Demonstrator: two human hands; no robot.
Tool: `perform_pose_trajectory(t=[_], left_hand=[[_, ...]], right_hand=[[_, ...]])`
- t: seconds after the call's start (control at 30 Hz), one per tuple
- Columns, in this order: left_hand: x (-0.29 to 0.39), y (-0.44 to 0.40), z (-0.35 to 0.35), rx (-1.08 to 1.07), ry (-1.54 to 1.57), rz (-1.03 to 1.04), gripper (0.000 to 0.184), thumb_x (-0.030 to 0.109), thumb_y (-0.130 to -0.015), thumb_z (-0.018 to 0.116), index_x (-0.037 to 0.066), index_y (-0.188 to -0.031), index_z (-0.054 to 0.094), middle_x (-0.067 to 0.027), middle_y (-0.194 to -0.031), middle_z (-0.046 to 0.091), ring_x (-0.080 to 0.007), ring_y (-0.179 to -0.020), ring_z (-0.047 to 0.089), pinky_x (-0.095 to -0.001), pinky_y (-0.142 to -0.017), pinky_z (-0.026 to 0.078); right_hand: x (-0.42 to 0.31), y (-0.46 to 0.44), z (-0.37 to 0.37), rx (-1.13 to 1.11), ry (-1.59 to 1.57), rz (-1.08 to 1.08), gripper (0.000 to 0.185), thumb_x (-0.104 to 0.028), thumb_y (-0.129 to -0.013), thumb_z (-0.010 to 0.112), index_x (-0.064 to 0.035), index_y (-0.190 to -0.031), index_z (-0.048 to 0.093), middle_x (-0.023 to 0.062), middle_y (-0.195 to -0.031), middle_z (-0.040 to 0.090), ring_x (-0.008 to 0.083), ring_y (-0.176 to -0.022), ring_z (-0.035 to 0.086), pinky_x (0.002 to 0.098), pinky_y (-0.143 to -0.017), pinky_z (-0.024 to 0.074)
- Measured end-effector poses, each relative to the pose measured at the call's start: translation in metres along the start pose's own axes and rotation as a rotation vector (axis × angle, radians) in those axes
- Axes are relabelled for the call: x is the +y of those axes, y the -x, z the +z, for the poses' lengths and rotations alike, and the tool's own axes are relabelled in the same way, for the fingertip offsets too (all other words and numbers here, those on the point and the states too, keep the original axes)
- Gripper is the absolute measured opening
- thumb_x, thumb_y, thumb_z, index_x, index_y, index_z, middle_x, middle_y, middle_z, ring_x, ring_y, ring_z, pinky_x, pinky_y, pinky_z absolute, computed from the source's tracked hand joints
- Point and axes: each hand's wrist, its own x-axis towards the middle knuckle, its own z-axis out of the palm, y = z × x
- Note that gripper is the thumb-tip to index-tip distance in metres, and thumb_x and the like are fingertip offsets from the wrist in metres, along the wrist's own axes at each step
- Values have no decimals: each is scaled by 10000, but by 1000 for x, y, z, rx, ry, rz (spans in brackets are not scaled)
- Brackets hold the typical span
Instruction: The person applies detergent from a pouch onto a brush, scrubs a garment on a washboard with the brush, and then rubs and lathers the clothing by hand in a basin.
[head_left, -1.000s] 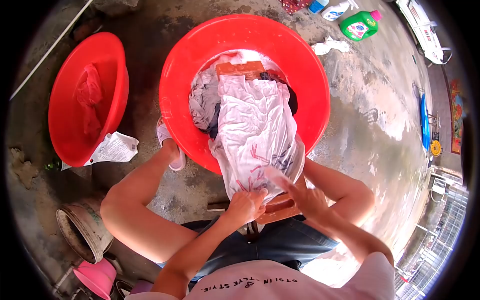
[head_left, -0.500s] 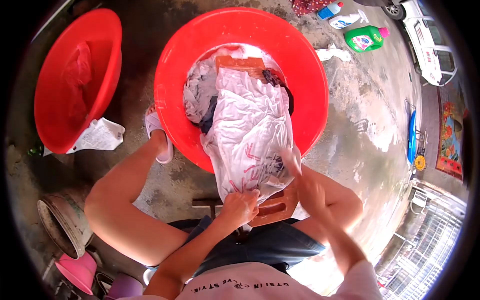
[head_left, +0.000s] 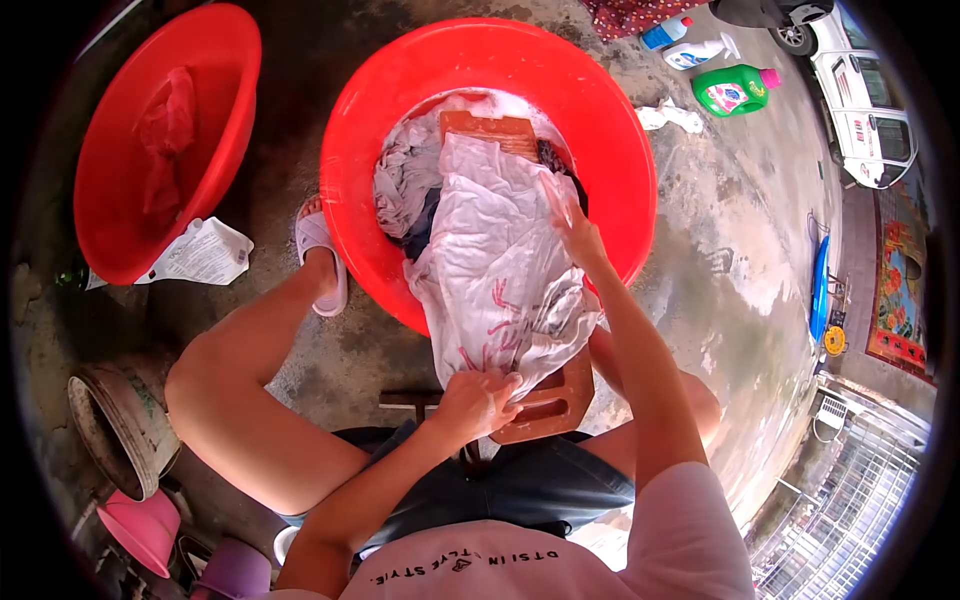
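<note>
A wet white shirt (head_left: 480, 230) with reddish marks lies spread over a brown washboard (head_left: 550, 405), which leans from my lap into a large red basin (head_left: 615, 140). My left hand (head_left: 475, 402) is closed on the shirt's near edge, close to the board's handle slot. Farther up, my right hand (head_left: 577, 230) lies along the shirt's right side, its fingers looking stretched out and slightly blurred. Grey clothes (head_left: 405, 170) and dark cloth sit in suds around the board.
A second red basin (head_left: 225, 120) with reddish cloth stands tilted at the left, by a white printed sheet (head_left: 205, 250). Buckets (head_left: 125, 420) are lower left. A green detergent bottle (head_left: 735, 90), spray bottle (head_left: 695, 52) and white cloth (head_left: 670, 115) lie upper right. A white car (head_left: 865, 100) stands beyond.
My right hand has moved forward, away from my body, from the shirt's lower right to its upper right side. My left hand keeps hold of the near edge.
</note>
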Motion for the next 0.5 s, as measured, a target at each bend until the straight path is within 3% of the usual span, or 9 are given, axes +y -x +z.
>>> perform_pose_trajectory(t=[0.07,0.13,0.23,0.27,0.33,0.37,0.4,0.43,0.5], left_hand=[[1,-9,4,103,10,12,376,293,-679,672,50,-907,499,-106,-795,533,-285,-739,568,-388,-620,447],[5,-23,17,144,161,-81,505,310,-691,679,16,-1034,454,-122,-870,535,-280,-813,556,-374,-679,435],[10,-47,41,294,375,-288,665,311,-700,686,-19,-1188,376,-139,-919,554,-275,-840,560,-355,-713,431],[10,-55,43,219,429,-435,689,306,-705,684,-49,-1205,373,-140,-887,581,-263,-814,573,-344,-732,432],[11,-61,48,159,466,-413,594,320,-716,665,-38,-1130,435,-175,-909,582,-318,-826,564,-377,-726,435],[9,-63,54,126,485,-404,550,326,-721,655,-32,-1093,466,-193,-919,583,-346,-832,559,-394,-723,436],[-6,-61,68,5,778,-371,387,310,-730,644,-5,-937,558,-164,-904,596,-319,-781,571,-362,-694,440],[-1,-60,54,-72,820,-325,344,286,-740,641,-4,-909,565,-139,-873,586,-280,-764,558,-330,-690,431],[28,-56,9,-234,896,-233,264,239,-760,636,-2,-851,578,-90,-809,566,-201,-728,531,-267,-682,413]], right_hand=[[25,38,-23,-166,-17,-205,366,-354,-800,550,-109,-1072,529,227,-794,603,413,-760,583,499,-643,450],[27,68,-49,-171,127,-14,303,-310,-795,578,-32,-914,599,215,-829,601,366,-712,594,431,-614,447],[54,81,-66,-90,132,196,335,-321,-790,588,-41,-975,577,223,-844,599,371,-719,595,429,-619,456],[74,77,-56,-100,-10,191,348,-328,-788,589,-38,-979,567,225,-840,598,377,-723,593,434,-625,457],[121,66,-17,-129,-294,174,374,-342,-784,591,-31,-986,549,230,-833,596,390,-731,590,443,-636,460],[114,65,-19,-124,-153,147,377,-344,-785,589,-24,-980,542,233,-834,595,392,-740,590,448,-642,461],[97,66,-21,-121,-11,121,381,-346,-786,586,-18,-973,534,235,-835,594,394,-749,591,452,-648,462],[76,67,-28,-116,131,95,385,-348,-788,584,-12,-967,527,237,-837,593,396,-758,591,457,-654,463],[58,66,-38,-112,76,167,348,-317,-793,567,1,-927,520,245,-837,587,390,-795,590,475,-671,457]])
